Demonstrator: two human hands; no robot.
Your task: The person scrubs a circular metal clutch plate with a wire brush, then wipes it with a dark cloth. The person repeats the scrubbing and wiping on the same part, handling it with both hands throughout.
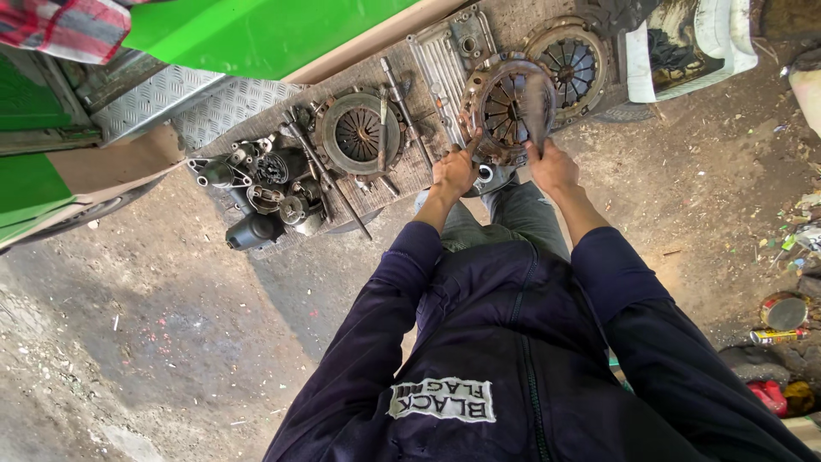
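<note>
- Biggest thing in shot is the green vehicle body (256, 30) running along the top left, with a ribbed checker-plate step (227, 107) below it.
- The ground (154, 342) is bare packed dirt, with bits of litter and a couple of cans off on the right edge.
- A grey mat or board (410, 175) lies across the ledge, and all the greasy parts sit on it.
- On its left end there's a dark cluster of engine bits (256, 192), looks like pumps and pulleys, hard to tell exactly.
- A clutch disc in its housing (359, 133) lies flat near the middle, with a long bar (329, 175) lying just beside it.
- A ribbed metal cover (445, 60) sits between that and another pressure plate (569, 60) lying flat further right.
- The rusty clutch pressure plate (505, 107) is lifted up on edge, tilted, over the right part of the mat.
- Left hand (455, 171) is wrapped on its lower left rim, fingers closed on it.
- Right hand (552, 167) clamps the lower right rim the same way, so both hands hold it up.
</note>
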